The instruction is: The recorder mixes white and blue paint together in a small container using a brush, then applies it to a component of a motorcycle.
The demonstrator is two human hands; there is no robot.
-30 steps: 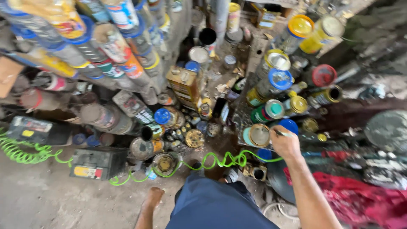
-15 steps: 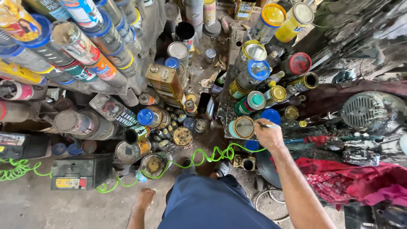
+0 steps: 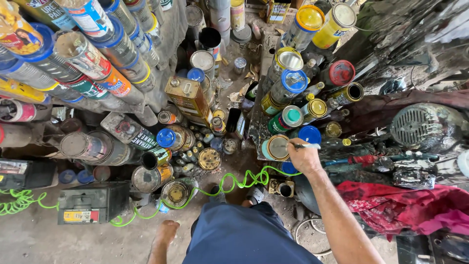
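Right hand: my right hand (image 3: pixel 304 157) reaches out over the crowded cans, fingers (image 3: pixel 294 146) curled closed around a thin tool (image 3: pixel 307 145).

Tool: a slim rod-like thing, pale with a dark tip, lying roughly level, its free end pointing right toward the blue lid (image 3: pixel 309 134). I cannot tell what kind of tool it is (screwdriver or brush, too small to say).

Where it sits: pinched at the top of the fist, just right of the brass-lidded tin (image 3: pixel 277 147) and just below the blue lid.

Handling, my judgement: light and stiff; a narrow shaft could roll in paint-slick fingers, so the hold belongs on the thicker end, near the fist.

Tin beside it: a metal paint can, likely rigid; if full, heavy, and best taken round the wall, not the lid.

Arm pose: forearm runs up from the lower right of the head view, nearly straight, wrist bent slightly, back of the hand up.

Left hand: not in view.

About me: bare foot (image 3: pixel 161 238) on the concrete floor (image 3: pixel 29 244), a green coiled hose (image 3: pixel 234 182) trailing across it, a black box-like battery (image 3: pixel 93 201) to the left.
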